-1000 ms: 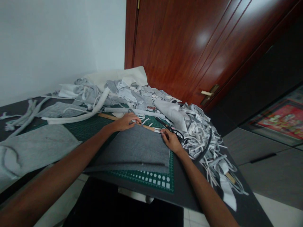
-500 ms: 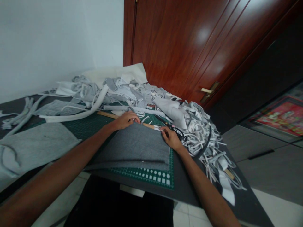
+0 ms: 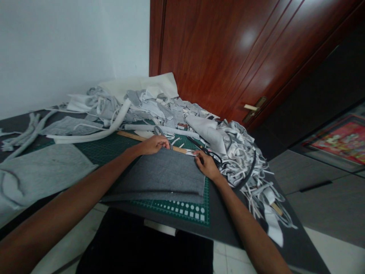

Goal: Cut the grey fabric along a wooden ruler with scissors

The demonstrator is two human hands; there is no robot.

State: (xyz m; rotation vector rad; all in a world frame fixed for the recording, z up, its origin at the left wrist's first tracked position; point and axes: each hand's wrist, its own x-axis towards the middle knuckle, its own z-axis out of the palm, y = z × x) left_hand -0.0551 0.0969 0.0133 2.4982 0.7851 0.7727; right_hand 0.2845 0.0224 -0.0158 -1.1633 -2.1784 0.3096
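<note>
A dark grey piece of fabric (image 3: 168, 173) lies folded on the green cutting mat (image 3: 205, 213), its near edge doubled over. My left hand (image 3: 155, 145) is closed at its far edge, fingers pinched together beside a narrow grey fabric strip (image 3: 158, 130) that curls up behind them. Exactly what those fingertips grip is partly hidden. At the far right corner, my right hand (image 3: 207, 166) has its thumb and fingers curled together on the fabric edge. Beyond both hands runs a wooden ruler (image 3: 129, 135), partly covered. Black-handled scissors (image 3: 214, 156) lie just past my right hand.
Grey and white fabric scraps (image 3: 168, 112) heap along the back, and tangled strips (image 3: 239, 163) pile up on the right. A light grey cloth (image 3: 54, 167) lies at left. Behind the dark table (image 3: 225, 224) stand a white wall and a wooden door (image 3: 211, 49).
Both hands stay at the far edge of the dark grey fabric. My left fingers look drawn in closer together, and the grey strip behind them stands slightly higher. The view has shifted slightly.
</note>
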